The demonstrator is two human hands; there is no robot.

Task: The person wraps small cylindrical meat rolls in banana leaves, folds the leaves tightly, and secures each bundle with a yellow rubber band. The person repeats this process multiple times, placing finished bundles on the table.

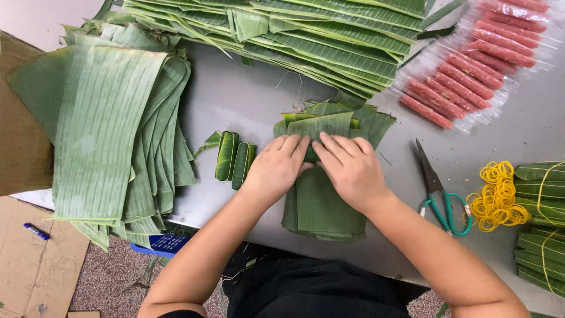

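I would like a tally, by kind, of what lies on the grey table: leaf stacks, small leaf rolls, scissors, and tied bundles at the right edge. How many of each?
Leaf stacks: 3 (left, top, under the hands)
Small leaf rolls: 2
Scissors: 1
Tied bundles: cannot tell, cut off by the edge
Total counted: 6
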